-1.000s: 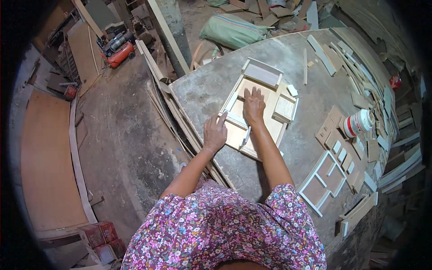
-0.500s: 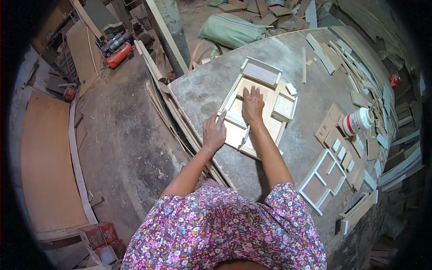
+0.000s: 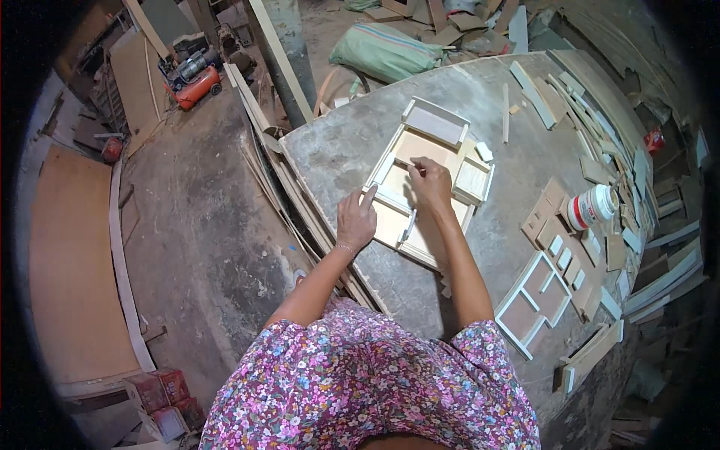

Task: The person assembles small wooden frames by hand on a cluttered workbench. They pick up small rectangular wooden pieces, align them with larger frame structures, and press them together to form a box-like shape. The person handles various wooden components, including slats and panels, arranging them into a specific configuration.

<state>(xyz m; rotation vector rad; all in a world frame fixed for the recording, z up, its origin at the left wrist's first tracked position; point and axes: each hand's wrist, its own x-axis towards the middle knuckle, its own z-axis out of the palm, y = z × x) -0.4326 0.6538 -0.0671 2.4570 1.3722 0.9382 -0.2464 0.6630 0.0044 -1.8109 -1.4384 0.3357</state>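
A pale wooden panel [image 3: 381, 229] with low strip walls and small box-like compartments lies on the worktable. My left hand [image 3: 357, 219] rests at its left edge, fingers stretched out and touching the strip wall there. Over the middle of the panel, my right hand [image 3: 433, 184] is closed with its fingers curled in near a divider strip; whatever they hold, if anything, is hidden. A shallow compartment [image 3: 436, 124] stands at the panel's far end, and a smaller one [image 3: 472, 180] at its right side. Just beyond the smaller one is a small white block [image 3: 483, 152].
Right of the panel lie a white-edged frame [image 3: 534, 300], several small wood pieces and a white tub [image 3: 592, 207] with a red band. Wood strips [image 3: 534, 94] crowd the table's far right. A green sack [image 3: 386, 52] lies behind; an orange compressor [image 3: 196, 86] stands far left.
My right hand has lifted from lying flat on the panel, drawn slightly nearer to me, and its fingers have curled in. My left hand stays at the panel's left edge.
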